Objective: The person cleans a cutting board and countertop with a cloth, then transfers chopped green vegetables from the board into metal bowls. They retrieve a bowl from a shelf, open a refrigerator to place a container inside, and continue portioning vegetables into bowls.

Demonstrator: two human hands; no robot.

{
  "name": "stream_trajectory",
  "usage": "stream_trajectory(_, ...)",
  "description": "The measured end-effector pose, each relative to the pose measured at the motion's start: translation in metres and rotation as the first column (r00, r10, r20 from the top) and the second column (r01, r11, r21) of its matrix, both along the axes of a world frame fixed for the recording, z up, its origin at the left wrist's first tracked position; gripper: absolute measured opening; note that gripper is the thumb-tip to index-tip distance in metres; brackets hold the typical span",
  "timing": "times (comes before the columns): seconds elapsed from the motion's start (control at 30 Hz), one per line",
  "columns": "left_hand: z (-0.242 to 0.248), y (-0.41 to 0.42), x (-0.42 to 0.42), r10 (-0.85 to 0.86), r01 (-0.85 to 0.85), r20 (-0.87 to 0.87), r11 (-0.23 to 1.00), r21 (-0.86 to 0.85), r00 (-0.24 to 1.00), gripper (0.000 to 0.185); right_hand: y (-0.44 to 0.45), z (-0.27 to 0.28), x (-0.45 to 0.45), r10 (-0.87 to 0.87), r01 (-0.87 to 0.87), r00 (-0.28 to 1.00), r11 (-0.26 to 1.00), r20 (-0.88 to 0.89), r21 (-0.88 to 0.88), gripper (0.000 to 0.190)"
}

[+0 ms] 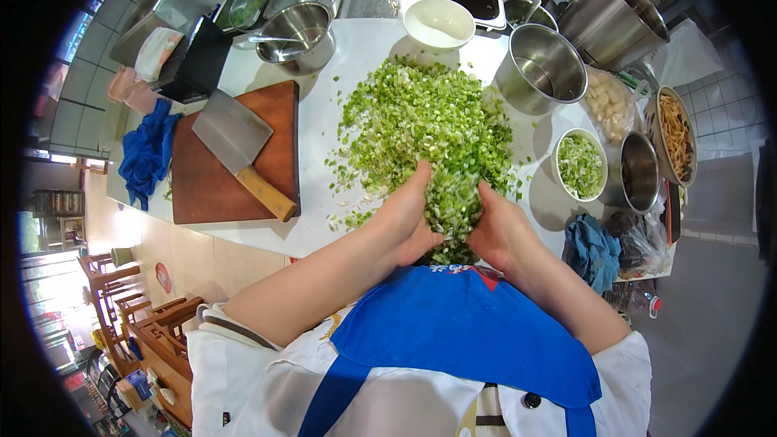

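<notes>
A large heap of chopped scallions (pixel 425 121) is spread over the white tabletop in front of me. At its near edge my left hand (pixel 410 215) and my right hand (pixel 501 221) face each other with thumbs up. Pressed between both palms is a clump of chopped scallions (pixel 452 206), blurred by motion. More cut green lies just below the hands, close to my blue apron (pixel 461 334). Beyond the heap stands a white bowl (pixel 439 24). To the right, a smaller white bowl (pixel 580 164) holds chopped scallions too.
On the left, a cleaver (pixel 234 133) lies across a brown cutting board (pixel 200 194), beside a blue cloth (pixel 145 152). Steel pots (pixel 297 42) (pixel 540 70) stand behind. A bagged pale food (pixel 610 103), a bowl of noodle-like strips (pixel 672 133) and a teal cloth (pixel 592 252) line the right.
</notes>
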State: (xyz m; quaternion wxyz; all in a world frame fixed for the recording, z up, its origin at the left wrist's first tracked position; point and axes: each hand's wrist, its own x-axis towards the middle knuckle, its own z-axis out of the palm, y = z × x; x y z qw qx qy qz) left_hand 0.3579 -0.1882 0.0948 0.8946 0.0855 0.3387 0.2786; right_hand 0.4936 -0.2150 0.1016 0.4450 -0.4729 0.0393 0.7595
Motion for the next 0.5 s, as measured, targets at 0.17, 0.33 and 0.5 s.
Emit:
stream_trajectory(0.17,0.081,0.030,-0.015,-0.063,0.070,-0.056,0.990,0.122,0.996,0.072,0.018,0.066,0.017,0.088,-0.101,0.993,0.976,0.075,0.191,0.048)
stream_trajectory(0.33,0.088,0.048,-0.035,-0.050,0.124,-0.390,0.978,0.167,0.919,0.086,0.036,0.066,0.042,0.192,-0.294,0.881,0.938,0.432,0.182,0.070)
stream_trajectory(0.5,0.046,0.067,-0.036,0.048,0.026,-0.504,0.990,0.139,0.863,0.082,0.066,-0.038,0.076,0.109,-0.276,0.717,0.952,0.689,0.136,0.061)
